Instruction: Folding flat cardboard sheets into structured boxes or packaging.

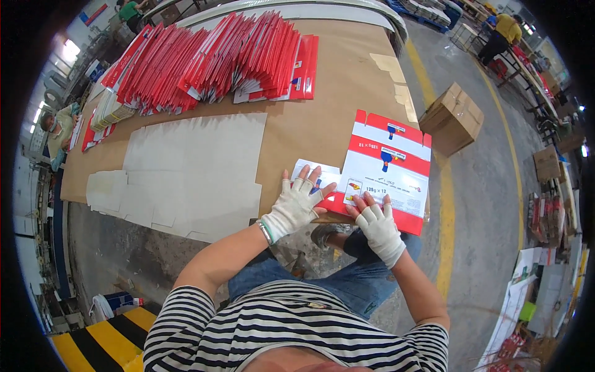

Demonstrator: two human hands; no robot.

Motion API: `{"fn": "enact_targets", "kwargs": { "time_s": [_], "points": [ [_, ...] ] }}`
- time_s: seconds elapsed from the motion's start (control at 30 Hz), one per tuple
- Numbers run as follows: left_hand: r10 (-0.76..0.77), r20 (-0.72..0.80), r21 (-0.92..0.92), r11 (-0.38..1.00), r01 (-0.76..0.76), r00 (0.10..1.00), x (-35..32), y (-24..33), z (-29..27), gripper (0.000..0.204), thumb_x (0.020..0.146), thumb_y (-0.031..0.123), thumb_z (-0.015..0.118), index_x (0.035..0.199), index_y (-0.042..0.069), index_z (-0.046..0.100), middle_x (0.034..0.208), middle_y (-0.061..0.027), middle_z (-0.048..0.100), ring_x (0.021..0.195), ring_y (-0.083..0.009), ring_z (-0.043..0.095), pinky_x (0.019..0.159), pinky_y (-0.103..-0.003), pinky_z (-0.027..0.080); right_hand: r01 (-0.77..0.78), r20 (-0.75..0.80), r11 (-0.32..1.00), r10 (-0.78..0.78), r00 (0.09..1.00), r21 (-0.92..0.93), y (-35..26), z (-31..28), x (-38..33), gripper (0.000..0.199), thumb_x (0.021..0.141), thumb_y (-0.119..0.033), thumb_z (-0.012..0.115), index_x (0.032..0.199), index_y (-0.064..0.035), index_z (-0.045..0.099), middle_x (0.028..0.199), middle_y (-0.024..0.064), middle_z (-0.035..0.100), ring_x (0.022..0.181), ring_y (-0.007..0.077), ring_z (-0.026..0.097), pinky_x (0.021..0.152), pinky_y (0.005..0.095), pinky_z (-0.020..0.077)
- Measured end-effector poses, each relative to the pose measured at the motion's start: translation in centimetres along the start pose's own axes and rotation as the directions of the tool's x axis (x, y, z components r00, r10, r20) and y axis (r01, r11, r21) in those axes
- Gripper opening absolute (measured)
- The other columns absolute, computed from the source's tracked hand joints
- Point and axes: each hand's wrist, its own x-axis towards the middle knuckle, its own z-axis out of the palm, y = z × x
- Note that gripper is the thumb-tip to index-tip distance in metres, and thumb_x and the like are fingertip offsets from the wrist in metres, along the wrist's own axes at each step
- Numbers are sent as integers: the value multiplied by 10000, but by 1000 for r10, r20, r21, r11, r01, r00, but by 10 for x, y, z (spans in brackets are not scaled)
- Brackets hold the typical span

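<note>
A red-and-white printed carton blank (396, 180) lies flat at the table's near right corner. Its narrower flap, white and red (319, 177), reaches left from the main panel. My left hand (296, 203), in a white fingerless glove, is open, its spread fingers resting on this flap. On the lower edge of the main panel rests my right hand (379, 228), gloved the same way, fingers stretched out on the print. What lies under the right palm is hidden.
A long leaning row of red-and-white folded cartons (211, 59) covers the table's far left. Plain pale cardboard sheets (198, 164) lie left of my hands on the brown tabletop (347, 56). A closed brown box (452, 118) stands beyond the right edge. Other people work farther off.
</note>
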Motion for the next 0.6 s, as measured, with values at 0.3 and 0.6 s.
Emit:
{"fn": "enact_targets", "kwargs": {
  "time_s": [0.3, 0.6],
  "points": [
    [-40, 58, 30, 999, 38, 997, 1, 4, -5, 698, 868, 504, 569, 1491, 313, 318, 1566, -175, 195, 1449, -383, 164, 1053, -719, 128, 11, -10, 1000, -11, 1000, 11, 0, 9, -3, 532, 846, -139, 522, 1374, -122, 461, 1435, 84, 456, 1349, 288, 401, 1079, 682, 207],
    [-55, 115, -31, 998, 59, 992, 1, 7, -10, 665, 910, 509, 511, 1496, 262, 318, 1576, -165, 172, 1462, -367, 114, 1075, -703, 69, 58, 10, 998, -59, 998, 38, 2, 10, -4, 549, 826, -138, 517, 1371, -93, 466, 1414, 88, 478, 1327, 284, 427, 1099, 650, 207]
  ]
}}
